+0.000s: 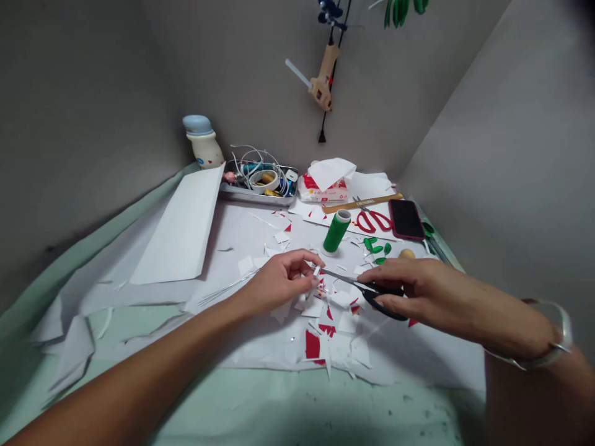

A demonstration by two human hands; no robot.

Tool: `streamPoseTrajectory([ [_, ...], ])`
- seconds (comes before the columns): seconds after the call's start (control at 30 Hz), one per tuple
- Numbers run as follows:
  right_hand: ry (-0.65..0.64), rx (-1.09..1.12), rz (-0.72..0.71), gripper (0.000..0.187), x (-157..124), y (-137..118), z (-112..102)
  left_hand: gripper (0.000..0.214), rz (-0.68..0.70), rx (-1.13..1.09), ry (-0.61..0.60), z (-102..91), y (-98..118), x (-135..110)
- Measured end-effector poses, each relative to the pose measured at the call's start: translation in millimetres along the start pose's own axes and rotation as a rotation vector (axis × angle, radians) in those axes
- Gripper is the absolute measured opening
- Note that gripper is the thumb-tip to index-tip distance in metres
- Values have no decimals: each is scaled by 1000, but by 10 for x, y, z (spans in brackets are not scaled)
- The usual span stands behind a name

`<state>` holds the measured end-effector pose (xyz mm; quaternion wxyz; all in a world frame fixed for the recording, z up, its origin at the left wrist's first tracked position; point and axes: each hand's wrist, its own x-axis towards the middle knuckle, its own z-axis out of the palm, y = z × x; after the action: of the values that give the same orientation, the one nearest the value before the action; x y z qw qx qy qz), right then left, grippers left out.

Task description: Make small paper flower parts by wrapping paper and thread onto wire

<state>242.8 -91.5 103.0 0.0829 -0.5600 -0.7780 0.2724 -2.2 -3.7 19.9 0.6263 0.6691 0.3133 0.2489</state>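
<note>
Left hand [279, 282] has thumb and fingers pinched together on a small white paper scrap [317, 273], just in front of the green thread spool [336, 230] (my landmark for everything here). Right hand [400, 288] is clamped on black-handled scissors [379, 299], fingers wrapped around the grips, blades pointing left w/ the tips right at that pinch. Held like this, the scrap seems kept up off the surface and within reach of the blades (a judgement, not something seen).

In front of the spool, loose red-and-white paper offcuts [312, 345] lie around both hands on a white paper sheet [242, 235]. To the spool's right: red-handled scissors [373, 221], then a phone in a red case [406, 219] – both set back from the cutting spot, which looks handy – w/ a wooden ruler [362, 203] behind them. Green leaf-shaped cutouts [374, 248] and a small wooden bead [406, 253] sit front-right of it.

Behind the spool is a tissue pack [324, 189]; its red print is too small to read, and no other writing is legible either. Further back-left: a metal tray [258, 183] of white cables, and a blue-capped bottle [203, 141]. Above the spool, a hot glue gun [323, 83] hangs on the wall, probably to keep it off the paper.
</note>
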Motion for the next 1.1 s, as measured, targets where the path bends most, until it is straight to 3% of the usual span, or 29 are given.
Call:
streamPoseTrajectory([
  [0.4, -80, 35, 33, 22, -9, -142, -47, 30, -10, -25, -38, 2, -4, -1],
  [0.83, 21, -13, 35, 31, -112, 55, -40, 29, -59, -109, 28, 4, 35, -3],
  [0.97, -49, -22, 51, 34, -165, 62, -41, 33, -75, -126, 62, -23, 28, 8],
  [1.1, -151, -56, 12, 32, -22, 9, 137, 37, -48, -117, 94, -57, -5, 21],
])
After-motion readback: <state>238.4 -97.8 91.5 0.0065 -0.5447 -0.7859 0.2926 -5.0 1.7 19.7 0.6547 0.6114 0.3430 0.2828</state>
